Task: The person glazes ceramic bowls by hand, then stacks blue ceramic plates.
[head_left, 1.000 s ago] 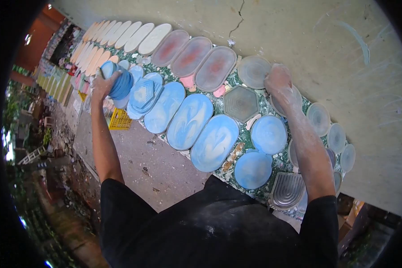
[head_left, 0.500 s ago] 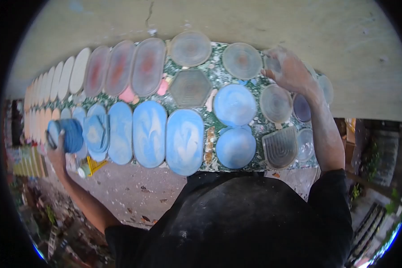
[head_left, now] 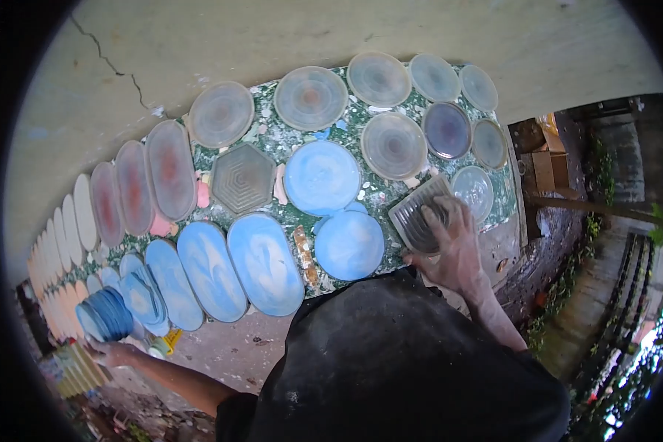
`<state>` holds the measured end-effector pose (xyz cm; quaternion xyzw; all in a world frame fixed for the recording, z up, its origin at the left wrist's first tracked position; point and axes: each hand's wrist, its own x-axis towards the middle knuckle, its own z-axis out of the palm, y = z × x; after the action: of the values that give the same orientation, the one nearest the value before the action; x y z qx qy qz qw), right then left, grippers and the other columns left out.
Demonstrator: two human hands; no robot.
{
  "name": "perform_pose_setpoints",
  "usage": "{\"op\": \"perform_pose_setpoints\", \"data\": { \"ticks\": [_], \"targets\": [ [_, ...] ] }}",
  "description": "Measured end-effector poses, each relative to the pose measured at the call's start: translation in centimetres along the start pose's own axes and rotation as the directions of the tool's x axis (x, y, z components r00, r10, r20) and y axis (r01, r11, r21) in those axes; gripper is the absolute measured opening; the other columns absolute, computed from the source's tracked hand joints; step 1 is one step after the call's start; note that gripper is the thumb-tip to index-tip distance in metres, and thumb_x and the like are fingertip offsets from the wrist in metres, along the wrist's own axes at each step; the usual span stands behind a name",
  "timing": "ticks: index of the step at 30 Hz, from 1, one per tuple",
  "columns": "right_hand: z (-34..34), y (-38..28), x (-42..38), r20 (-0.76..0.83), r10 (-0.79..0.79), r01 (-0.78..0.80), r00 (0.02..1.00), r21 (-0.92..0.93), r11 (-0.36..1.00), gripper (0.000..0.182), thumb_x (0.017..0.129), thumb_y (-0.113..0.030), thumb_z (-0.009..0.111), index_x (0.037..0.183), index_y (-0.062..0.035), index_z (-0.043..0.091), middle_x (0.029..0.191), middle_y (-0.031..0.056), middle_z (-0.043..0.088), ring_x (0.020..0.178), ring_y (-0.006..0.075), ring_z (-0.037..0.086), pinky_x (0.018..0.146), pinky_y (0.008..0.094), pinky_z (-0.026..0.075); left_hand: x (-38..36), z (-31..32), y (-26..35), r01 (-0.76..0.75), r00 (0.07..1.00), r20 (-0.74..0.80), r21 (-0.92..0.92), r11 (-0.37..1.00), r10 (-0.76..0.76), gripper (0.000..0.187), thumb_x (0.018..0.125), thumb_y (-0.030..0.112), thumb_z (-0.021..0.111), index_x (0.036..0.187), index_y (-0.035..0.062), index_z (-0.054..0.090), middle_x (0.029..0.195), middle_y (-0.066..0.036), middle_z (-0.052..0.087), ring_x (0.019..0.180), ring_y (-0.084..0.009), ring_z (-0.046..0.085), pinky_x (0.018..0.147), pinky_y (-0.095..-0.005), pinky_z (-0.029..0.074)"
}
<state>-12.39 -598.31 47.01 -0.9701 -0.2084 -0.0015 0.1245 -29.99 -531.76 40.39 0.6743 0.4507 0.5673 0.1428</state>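
Observation:
My right hand (head_left: 455, 247) is on a grey translucent ribbed mould (head_left: 412, 214) with one rounded end. Its fingers lie over the ribbed surface and the thumb is at the near edge. At far left, my left hand (head_left: 116, 353) is against the near side of a stack of blue discs (head_left: 107, 314), its fingers partly hidden. Beside that stack are blue marbled pieces, one hexagonal (head_left: 143, 295). Two round moulds, the upper (head_left: 323, 178) and the lower (head_left: 349, 245), hold pale blue material left of my right hand.
Along the paint-spattered green table (head_left: 269, 136) lie blue oval moulds (head_left: 265, 265), grey round moulds (head_left: 394, 145), a hexagonal mould (head_left: 243, 177) and reddish oval ones (head_left: 171, 169). White ovals (head_left: 85, 211) stretch left. A cracked wall (head_left: 221, 37) backs the table; boxes (head_left: 549, 166) stand at right.
My right hand has come down from the back right of the table to the ribbed mould near the front edge. My left hand stays by the blue stack. The view has turned to the right.

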Motion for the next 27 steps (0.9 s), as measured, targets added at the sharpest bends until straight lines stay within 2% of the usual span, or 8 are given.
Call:
{"op": "perform_pose_setpoints", "data": {
  "ticks": [3,4,7,10,14,19,24,27],
  "targets": [
    [2.2,-0.8,-2.0,0.131,0.069,-0.089,0.989,0.150,0.985,0.063,0.065,-0.014,0.077,0.120,-0.0006,0.049,0.114,0.0175,0.045,0.105,0.0372,0.046,0.086,0.0451,0.041,-0.2,0.2,0.9,-0.031,0.998,-0.046,0.095,0.995,0.036,0.036,0.090,0.029,0.058,0.109,-0.0012,0.063,0.111,-0.016,0.062,0.098,-0.0274,0.061,0.081,-0.0363,0.049],
    [3.4,-0.9,-2.5,0.013,0.063,-0.064,0.998,0.188,0.980,0.052,0.068,-0.010,0.073,0.115,-0.0004,0.053,0.102,0.0149,0.050,0.093,0.0326,0.051,0.079,0.0410,0.045,-0.8,0.3,2.3,0.001,0.997,-0.073,0.117,0.993,0.008,0.035,0.090,0.030,0.057,0.106,-0.0012,0.064,0.107,-0.016,0.064,0.094,-0.0283,0.062,0.079,-0.0371,0.049],
    [5.3,-0.7,-2.7,-0.083,0.103,-0.076,0.991,0.278,0.957,0.037,0.072,-0.006,0.069,0.106,0.0006,0.057,0.089,0.0125,0.053,0.081,0.0288,0.054,0.070,0.0364,0.048,-1.3,0.5,3.2,0.039,0.994,-0.108,0.093,0.995,-0.029,0.035,0.090,0.031,0.056,0.103,-0.0006,0.066,0.103,-0.017,0.065,0.091,-0.0289,0.062,0.077,-0.0383,0.049],
    [5.8,-2.0,-2.1,-0.181,0.111,-0.049,0.977,0.316,0.947,0.026,0.075,-0.002,0.066,0.099,0.0015,0.059,0.081,0.0117,0.054,0.074,0.0268,0.055,0.064,0.0354,0.048,-0.8,0.3,2.2,0.061,0.996,-0.066,0.130,0.990,-0.053,0.042,0.090,0.037,0.050,0.108,0.0011,0.064,0.110,-0.018,0.062,0.098,-0.0337,0.060,0.083,-0.0422,0.049],
    [6.6,-1.3,-0.6,-0.169,0.037,0.017,0.985,0.303,0.953,0.027,0.076,0.002,0.063,0.102,0.0035,0.057,0.085,0.0120,0.054,0.079,0.0289,0.055,0.067,0.0370,0.048,-0.1,0.2,1.3,0.046,0.998,-0.037,0.178,0.983,-0.040,0.040,0.090,0.035,0.051,0.107,0.0021,0.065,0.108,-0.018,0.063,0.095,-0.0325,0.061,0.080,-0.0418,0.050],
    [6.5,-1.2,-0.5,-0.221,-0.064,0.154,0.973,0.417,0.896,0.033,0.075,0.001,0.065,0.105,0.0043,0.055,0.090,0.0147,0.053,0.080,0.0312,0.054,0.070,0.0390,0.047,0.1,0.2,0.5,-0.004,0.999,-0.034,0.166,0.986,0.010,0.041,0.090,0.038,0.055,0.107,0.0021,0.066,0.104,-0.018,0.064,0.092,-0.0307,0.063,0.076,-0.0411,0.050],
    [6.7,0.7,-0.4,-0.226,-0.177,0.256,0.958,0.392,0.884,0.035,0.073,-0.001,0.066,0.106,0.0038,0.056,0.091,0.0140,0.053,0.079,0.0296,0.054,0.071,0.0385,0.047,-1.6,0.0,4.4,0.067,0.998,-0.025,0.285,0.956,-0.062,0.041,0.090,0.040,0.055,0.110,0.0055,0.065,0.106,-0.018,0.063,0.092,-0.0323,0.062,0.076,-0.0417,0.050],
    [5.9,0.7,-0.5,-0.215,-0.146,0.236,0.966,0.490,0.839,0.038,0.069,-0.001,0.068,0.105,0.0039,0.058,0.088,0.0129,0.055,0.076,0.0284,0.055,0.066,0.0368,0.046,-1.5,-0.3,4.2,0.033,0.999,0.001,0.285,0.958,-0.035,0.039,0.090,0.039,0.054,0.108,0.0064,0.064,0.104,-0.019,0.063,0.091,-0.0343,0.061,0.076,-0.0438,0.050]
  ]
}}
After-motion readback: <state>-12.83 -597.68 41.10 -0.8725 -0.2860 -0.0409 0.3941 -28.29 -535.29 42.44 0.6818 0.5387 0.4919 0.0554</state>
